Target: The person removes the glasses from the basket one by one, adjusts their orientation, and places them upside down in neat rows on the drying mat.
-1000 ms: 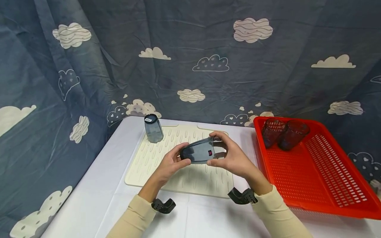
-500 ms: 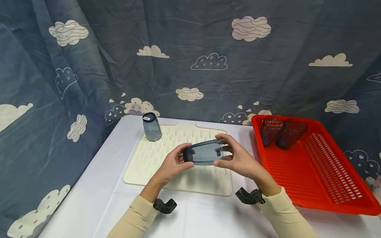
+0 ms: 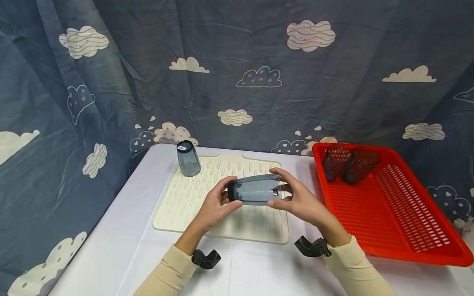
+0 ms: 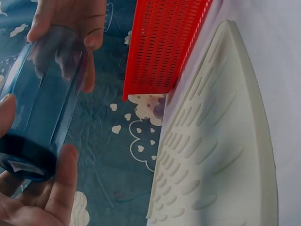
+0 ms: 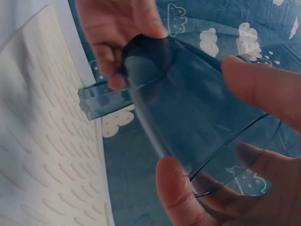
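A blue-grey drinking glass point(image 3: 255, 189) is held on its side above the cream drying mat point(image 3: 177, 213). My left hand point(image 3: 216, 203) grips its dark, thick base end. At the rim end my right hand point(image 3: 298, 199) pinches it between thumb and fingers. In the right wrist view the open mouth of the glass point(image 5: 188, 108) faces the right palm. A label shows on the base in the left wrist view, where the glass point(image 4: 44, 94) hides part of the far hand. Another glass point(image 3: 189, 159) stands upside down on the mat's back left corner.
A red perforated basket point(image 3: 370, 218) stands at the right of the white-covered table point(image 3: 122, 250). Two more glasses, one point(image 3: 335, 162) beside the other point(image 3: 360, 165), lean in its back left corner. A dark cloud-print cloth point(image 3: 207, 37) hangs behind.
Both hands have shifted slightly right with the glass, the right hand more. The glass has turned a little and lies more level. The small label near its rim has moved right.
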Motion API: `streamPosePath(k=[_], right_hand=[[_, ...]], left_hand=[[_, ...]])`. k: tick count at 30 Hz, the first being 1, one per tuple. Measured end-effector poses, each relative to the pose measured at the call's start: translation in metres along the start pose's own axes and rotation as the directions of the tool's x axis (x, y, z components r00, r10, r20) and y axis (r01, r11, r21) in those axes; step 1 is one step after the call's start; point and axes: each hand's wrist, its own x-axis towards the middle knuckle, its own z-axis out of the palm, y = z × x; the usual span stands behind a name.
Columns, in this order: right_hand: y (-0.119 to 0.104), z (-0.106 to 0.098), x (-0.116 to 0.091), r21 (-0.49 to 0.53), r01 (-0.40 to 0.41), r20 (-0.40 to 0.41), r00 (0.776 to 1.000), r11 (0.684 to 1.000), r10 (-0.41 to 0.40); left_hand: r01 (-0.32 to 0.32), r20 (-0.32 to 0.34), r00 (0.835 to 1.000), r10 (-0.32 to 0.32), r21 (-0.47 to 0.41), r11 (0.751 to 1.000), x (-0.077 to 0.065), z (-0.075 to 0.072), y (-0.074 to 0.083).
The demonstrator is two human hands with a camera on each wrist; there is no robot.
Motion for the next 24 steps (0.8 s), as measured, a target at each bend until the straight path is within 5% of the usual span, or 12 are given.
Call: streamPosePath(k=[7,24], right_hand=[[0.008,0.005,0.001,0.053,0.019,0.005,1.0,0.998,-0.02],[0.019,0.016,0.0,0.163,0.112,-0.054,0.993,0.98,-0.105]], left_hand=[[-0.065,0.017,0.998,0.064,0.037,0.997,0.003,-0.001,0.004],[-0.099,-0.022,0.994,0.106,0.222,0.97,0.005,-0.01,0.025]])
